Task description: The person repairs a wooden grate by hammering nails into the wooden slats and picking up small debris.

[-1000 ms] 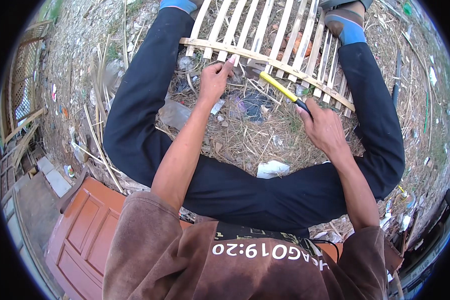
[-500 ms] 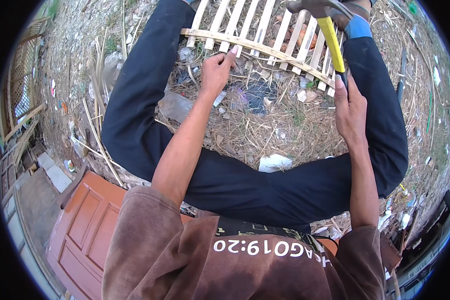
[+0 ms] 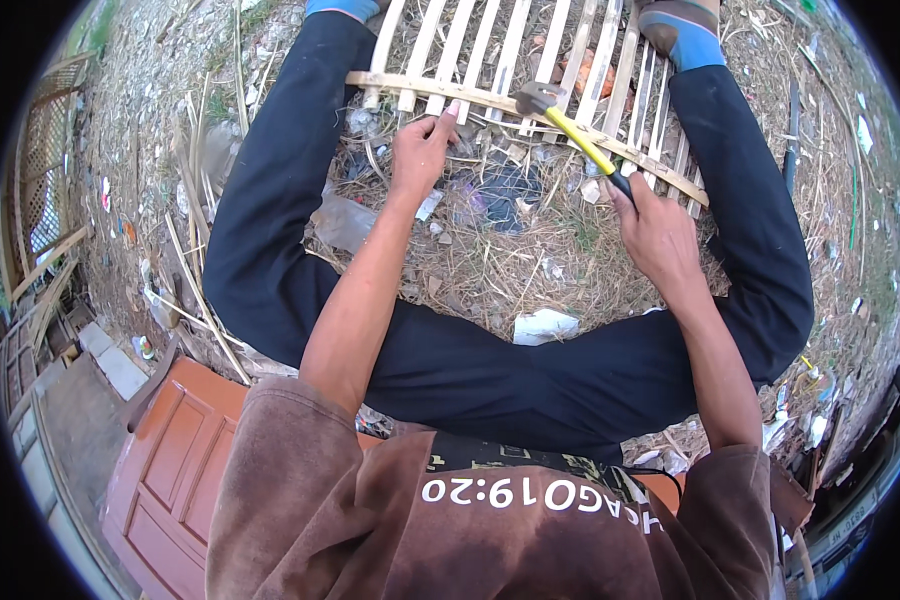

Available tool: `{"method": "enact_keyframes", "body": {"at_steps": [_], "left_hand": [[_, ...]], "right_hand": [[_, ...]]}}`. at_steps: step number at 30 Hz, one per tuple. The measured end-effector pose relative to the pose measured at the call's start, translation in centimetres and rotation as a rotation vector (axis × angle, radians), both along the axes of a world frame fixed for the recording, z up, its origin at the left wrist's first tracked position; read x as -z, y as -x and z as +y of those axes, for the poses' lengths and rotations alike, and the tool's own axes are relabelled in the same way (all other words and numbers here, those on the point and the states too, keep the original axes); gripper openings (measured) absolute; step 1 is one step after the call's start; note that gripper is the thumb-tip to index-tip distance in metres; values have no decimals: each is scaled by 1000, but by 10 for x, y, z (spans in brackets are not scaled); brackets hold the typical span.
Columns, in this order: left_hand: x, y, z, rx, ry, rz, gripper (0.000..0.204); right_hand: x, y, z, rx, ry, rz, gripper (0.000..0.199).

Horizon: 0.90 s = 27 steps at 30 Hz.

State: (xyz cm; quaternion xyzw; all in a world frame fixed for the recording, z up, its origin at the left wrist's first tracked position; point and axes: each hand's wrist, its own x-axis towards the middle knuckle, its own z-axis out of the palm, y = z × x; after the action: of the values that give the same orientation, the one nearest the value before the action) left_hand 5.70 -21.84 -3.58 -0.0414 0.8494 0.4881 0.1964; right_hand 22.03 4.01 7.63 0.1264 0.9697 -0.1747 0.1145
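Note:
A claw hammer (image 3: 587,143) with a yellow and black handle is gripped in my right hand (image 3: 662,235). Its metal head is down at the long curved crosspiece (image 3: 410,85) of a frame made of pale wooden slats; I cannot tell whether it touches. Several slats (image 3: 510,45) run away from me under or over that crosspiece. My left hand (image 3: 420,155) is closed at the near end of one wooden slat, thumb on top, just left of the hammer head. The underside of that grip is hidden.
My legs in dark trousers (image 3: 270,210) spread either side of the frame. Dry grass, a white scrap (image 3: 546,327) and clear plastic (image 3: 343,222) litter the ground between them. A brown panelled door (image 3: 180,450) lies at the lower left, with loose bamboo strips (image 3: 195,270) above it.
My right hand has swung the hammer down and leftward, from raised near my right foot to the crosspiece. My left hand stays at the slat end, shifted slightly in view.

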Motion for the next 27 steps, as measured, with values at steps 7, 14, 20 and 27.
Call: {"method": "enact_keyframes", "body": {"at_steps": [7, 14, 20, 27], "left_hand": [[2, -3, -3, -14, -12, 27, 54], [-6, -4, 2, -22, 10, -21, 53], [8, -3, -1, 16, -13, 34, 52], [5, -3, -1, -9, -39, 61, 51]], "right_hand": [[-37, 21, -4, 182, 462, 356, 28], [-15, 15, -2, 19, 172, 66, 29], [1, -1, 0, 121, 239, 226, 25], [-30, 14, -10, 109, 349, 264, 27]]}}
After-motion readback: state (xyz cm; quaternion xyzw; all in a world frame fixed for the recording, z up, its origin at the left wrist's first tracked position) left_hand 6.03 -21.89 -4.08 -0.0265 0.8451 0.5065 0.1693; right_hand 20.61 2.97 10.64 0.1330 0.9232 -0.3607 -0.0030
